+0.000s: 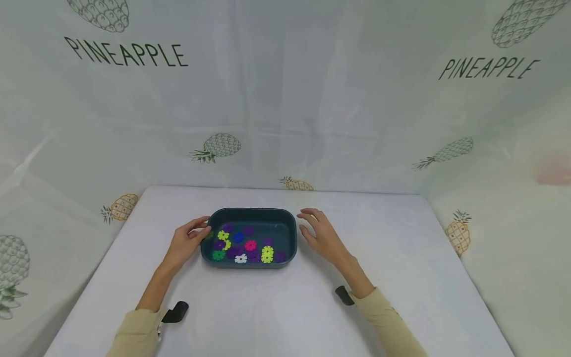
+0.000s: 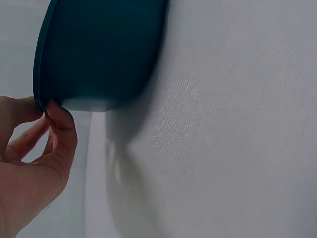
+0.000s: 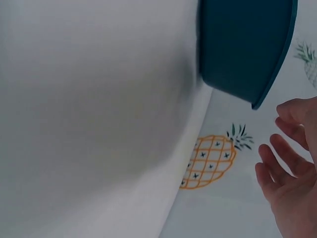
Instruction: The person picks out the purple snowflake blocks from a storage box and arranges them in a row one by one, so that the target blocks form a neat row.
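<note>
A dark teal tray (image 1: 250, 265) stands on the white table, holding flower-shaped plastic pieces in purple, yellow, green, blue, pink and white. My left hand (image 1: 184, 244) pinches the tray's left rim between thumb and fingers; the left wrist view shows the hand (image 2: 44, 153) gripping the rim of the tray (image 2: 99, 54). Just off the tray's right end, my right hand (image 1: 324, 238) has its fingers loosely bent with nothing in them. The right wrist view shows a gap between this hand (image 3: 294, 158) and the tray (image 3: 242, 49).
The table (image 1: 267, 317) has a white cover. Behind it and at both sides hangs a pale cloth (image 1: 285, 99) printed with pineapples and lettering. A dark device sits at each wrist, the left one (image 1: 176, 312) and the right one (image 1: 344, 295).
</note>
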The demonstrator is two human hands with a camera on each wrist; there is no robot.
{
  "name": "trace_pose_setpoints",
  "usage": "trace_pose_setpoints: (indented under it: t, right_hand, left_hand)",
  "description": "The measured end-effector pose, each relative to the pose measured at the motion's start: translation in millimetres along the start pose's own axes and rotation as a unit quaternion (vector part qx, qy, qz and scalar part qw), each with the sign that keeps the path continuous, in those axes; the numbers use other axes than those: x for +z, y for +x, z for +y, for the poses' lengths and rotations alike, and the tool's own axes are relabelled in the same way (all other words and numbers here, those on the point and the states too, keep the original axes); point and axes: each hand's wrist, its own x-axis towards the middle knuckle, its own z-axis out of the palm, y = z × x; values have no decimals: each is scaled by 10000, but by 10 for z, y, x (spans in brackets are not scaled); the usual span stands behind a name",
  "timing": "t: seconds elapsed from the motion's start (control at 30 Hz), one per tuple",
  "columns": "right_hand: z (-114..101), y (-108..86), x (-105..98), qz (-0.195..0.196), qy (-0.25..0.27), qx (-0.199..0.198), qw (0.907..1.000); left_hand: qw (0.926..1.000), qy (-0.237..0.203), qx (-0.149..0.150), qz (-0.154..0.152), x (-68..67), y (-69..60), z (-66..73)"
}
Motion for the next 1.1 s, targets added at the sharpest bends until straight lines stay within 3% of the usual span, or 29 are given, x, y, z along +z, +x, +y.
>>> trace_pose_setpoints:
  t: [0.23, 0.63, 0.9, 1.1]
  right_hand:
    - [-131, 57, 119, -140, 325, -161, 9992]
    - [-372, 243, 349, -739, 877, -405, 9926]
    - [-496, 338, 543, -1158, 642, -791, 9880]
    - [-581, 327, 647, -1564, 123, -457, 9866]
  left_hand:
    - [9990, -399, -217, 48, 32, -20, -3]
    - [9985, -425, -322, 83, 29, -25, -1]
    - [9986, -395, -357, 49, 22, 6, 1]
    - [9979, -527, -387, -29, 25, -23, 11]
